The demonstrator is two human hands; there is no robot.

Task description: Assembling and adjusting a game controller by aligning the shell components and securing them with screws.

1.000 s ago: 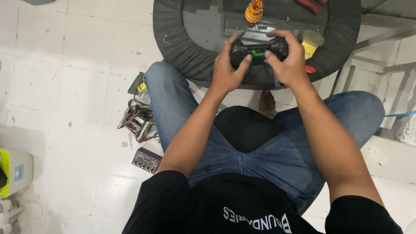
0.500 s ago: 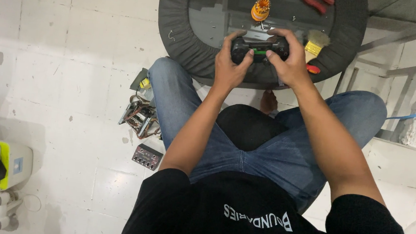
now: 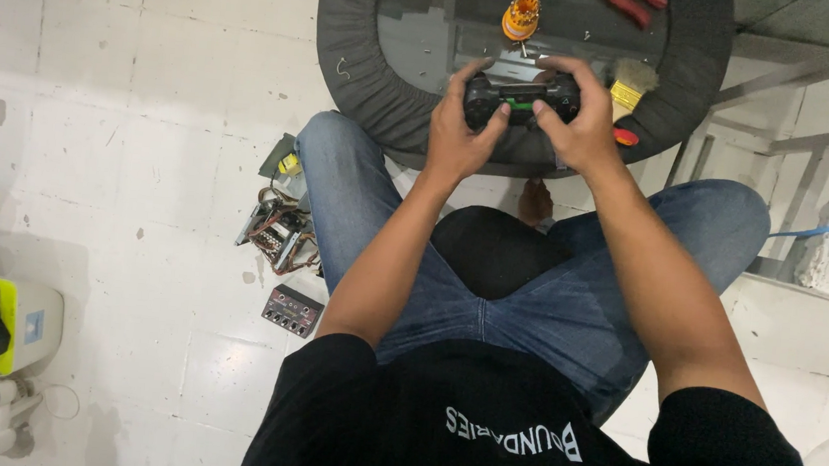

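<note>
The black game controller [image 3: 521, 97] is lying with its long axis running left to right, its grips pointing back toward the person; it is being held above the near edge of the round dark table [image 3: 368, 79]; the left hand [image 3: 458, 132] is grasping its left grip, thumb resting on the face; the right hand [image 3: 584, 123] is grasping the right grip likewise; an orange screwdriver-bit holder [image 3: 522, 15] is standing just behind it, red-handled pliers [image 3: 627, 0] lying farther back, a small brush [image 3: 633, 82] sitting beside the right hand.
</note>
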